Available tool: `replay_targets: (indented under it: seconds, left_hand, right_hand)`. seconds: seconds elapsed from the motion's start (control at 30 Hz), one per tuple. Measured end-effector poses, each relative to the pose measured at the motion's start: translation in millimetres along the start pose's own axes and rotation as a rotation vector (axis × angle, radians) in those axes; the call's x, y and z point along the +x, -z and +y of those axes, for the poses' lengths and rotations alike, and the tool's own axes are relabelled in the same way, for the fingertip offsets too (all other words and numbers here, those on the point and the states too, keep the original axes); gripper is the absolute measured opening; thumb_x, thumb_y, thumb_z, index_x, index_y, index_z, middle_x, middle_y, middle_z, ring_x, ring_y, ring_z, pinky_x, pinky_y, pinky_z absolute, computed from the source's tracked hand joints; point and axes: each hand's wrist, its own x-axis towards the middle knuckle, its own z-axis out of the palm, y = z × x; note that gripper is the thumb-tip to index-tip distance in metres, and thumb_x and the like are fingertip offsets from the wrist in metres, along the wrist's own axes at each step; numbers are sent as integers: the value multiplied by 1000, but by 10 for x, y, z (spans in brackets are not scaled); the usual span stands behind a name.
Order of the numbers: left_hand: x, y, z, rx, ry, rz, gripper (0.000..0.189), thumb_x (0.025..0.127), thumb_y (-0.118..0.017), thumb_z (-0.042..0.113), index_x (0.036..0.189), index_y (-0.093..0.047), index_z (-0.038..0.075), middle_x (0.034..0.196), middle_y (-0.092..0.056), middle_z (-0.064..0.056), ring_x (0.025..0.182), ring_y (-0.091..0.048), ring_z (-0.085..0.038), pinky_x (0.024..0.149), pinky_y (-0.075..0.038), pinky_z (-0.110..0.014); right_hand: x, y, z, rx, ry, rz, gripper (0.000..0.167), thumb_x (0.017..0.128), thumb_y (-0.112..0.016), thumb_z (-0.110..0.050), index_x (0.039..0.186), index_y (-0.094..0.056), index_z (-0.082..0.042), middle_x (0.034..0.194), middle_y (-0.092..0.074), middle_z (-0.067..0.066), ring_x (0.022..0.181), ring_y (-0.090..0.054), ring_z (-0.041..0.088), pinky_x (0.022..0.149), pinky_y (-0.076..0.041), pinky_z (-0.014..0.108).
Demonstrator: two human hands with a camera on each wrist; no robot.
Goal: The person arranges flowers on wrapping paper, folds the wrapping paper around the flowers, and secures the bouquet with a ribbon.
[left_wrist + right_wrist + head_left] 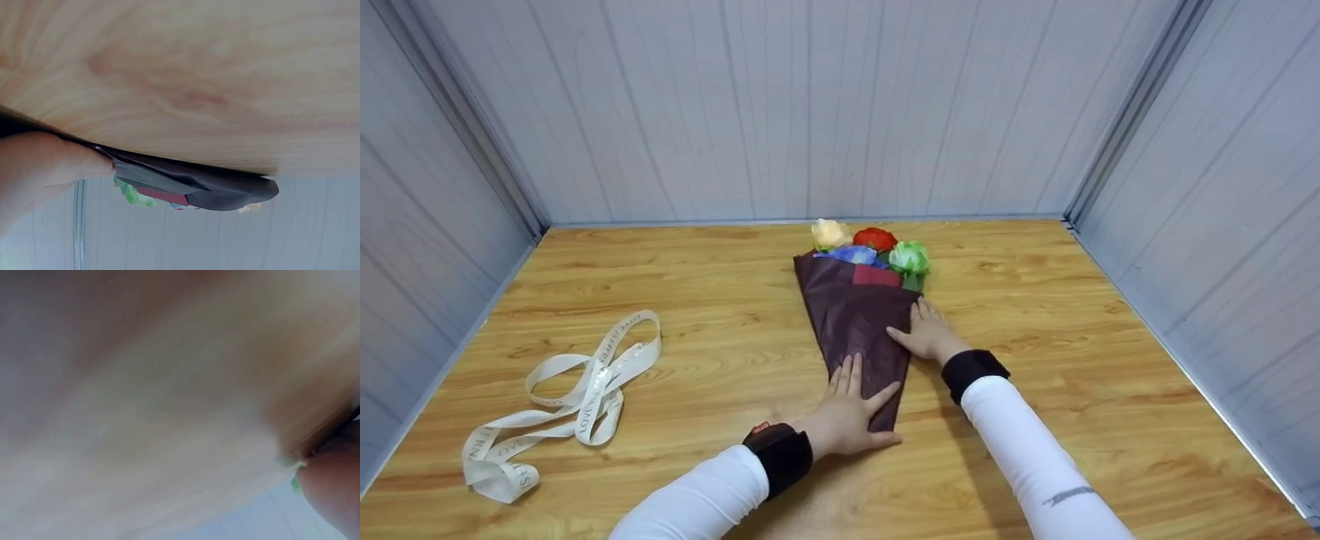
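A bouquet wrapped in dark maroon paper [859,315] lies on the wooden table, its narrow end toward the person. Cream [831,235], red [875,239], blue [851,255] and green [910,258] flowers show at the wide end, beside a red inner panel [876,275]. Across the narrow lower part rests my left hand [846,416], fingers spread and straight over the paper. My right hand [931,334] lies along the wrap's right edge, thumb on the paper and fingers pointing to the green flower. In the left wrist view the wrapped bouquet [225,191] appears low and flat beyond the fingers.
On the left of the table [720,300] lies a loosely looped white printed ribbon [600,382]. Pale panelled walls enclose the back [810,112] and both sides. Black bands [975,373] circle the wrists over white sleeves.
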Motion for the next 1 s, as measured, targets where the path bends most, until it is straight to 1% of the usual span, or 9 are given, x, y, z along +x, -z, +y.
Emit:
replay_targets:
  seconds: [0.13,0.23,0.37,0.5,0.6,0.67,0.8,0.9,1.0]
  left_hand:
    - [10,-19,29,15,-9,-11,78,84,-47,71,150,-24,36,153,2,-33,143,2,-44,116,-7,-50]
    - [12,-25,31,18,-5,-7,78,84,-48,71,150,-24,36,153,2,-32,143,2,-44,117,-7,-50]
    - [6,-28,12,1,-7,2,78,84,-48,69,150,-25,34,153,3,-33,143,3,-44,116,-7,-50]
    - [-3,-3,-15,-20,-13,5,77,85,-49,68,150,-26,33,153,4,-33,143,4,-45,116,-6,-51]
    - [-17,24,-30,-23,-5,8,77,85,-50,67,150,-26,33,153,4,-33,143,4,-45,116,-6,-51]
    - [-21,33,-33,-18,1,8,77,85,-50,67,150,-26,33,153,3,-33,143,4,-45,116,-6,-51]
    - [-18,20,-10,15,-3,17,77,85,-48,68,150,-26,33,153,0,-33,143,2,-45,116,-8,-51]
    - [-11,6,18,22,-5,16,77,85,-48,69,149,-27,33,153,-2,-34,143,1,-45,116,-8,-51]
    - [-4,3,42,15,0,8,77,85,-49,68,149,-27,33,153,-1,-33,143,2,-45,116,-7,-51]
  right_hand:
    - [46,26,83,-37,-42,21,88,95,-36,-58,145,-19,13,153,-15,29,142,-13,43,115,-8,55]
    - [68,22,88,-37,-63,28,89,95,-35,-60,146,-17,12,153,-15,28,143,-11,43,115,-5,55]
    - [81,-89,-6,-69,-76,108,83,98,-32,-54,145,-19,13,152,-17,30,142,-14,45,115,-7,53]
    - [77,-264,-143,-113,3,253,69,100,-35,-44,141,-32,11,145,-28,36,135,-26,50,112,-19,55]
    - [71,-309,-219,-108,69,298,65,99,-40,-44,143,-37,3,145,-28,36,132,-27,53,109,-22,59]
    - [76,-280,-253,-115,92,270,65,98,-41,-48,145,-36,-4,148,-23,34,135,-23,54,110,-18,59]
    - [93,-178,-309,-126,106,132,69,96,-36,-57,150,-27,-15,154,-10,30,137,-11,57,110,-14,63]
    - [100,-127,-361,-101,99,43,73,93,-34,-64,152,-18,-25,154,-3,30,134,-6,61,106,-14,69]
    - [98,-116,-411,-116,76,9,75,91,-33,-68,153,-13,-30,154,2,30,132,-3,64,103,-11,73]
